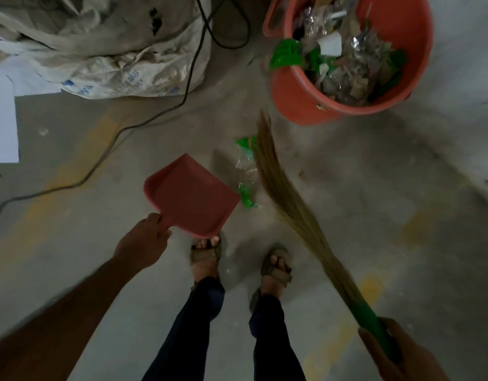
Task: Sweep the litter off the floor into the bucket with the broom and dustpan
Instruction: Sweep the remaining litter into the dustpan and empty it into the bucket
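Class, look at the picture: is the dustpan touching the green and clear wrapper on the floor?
Apart. The head view shows a strip of bare floor between the dustpan's front edge and the wrapper, which lies against the broom's bristles.

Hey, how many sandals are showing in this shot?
2. The left sandal sits partly under the back edge of the pink dustpan; the right sandal is beside it on the bare floor, left of the broom. None look hidden.

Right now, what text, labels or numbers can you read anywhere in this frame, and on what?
"BAG" and "ONLY": blue print on the white sack, seen upside down; its other words are too blurred.
Bucket, dustpan, broom, green wrappers: no readable text.
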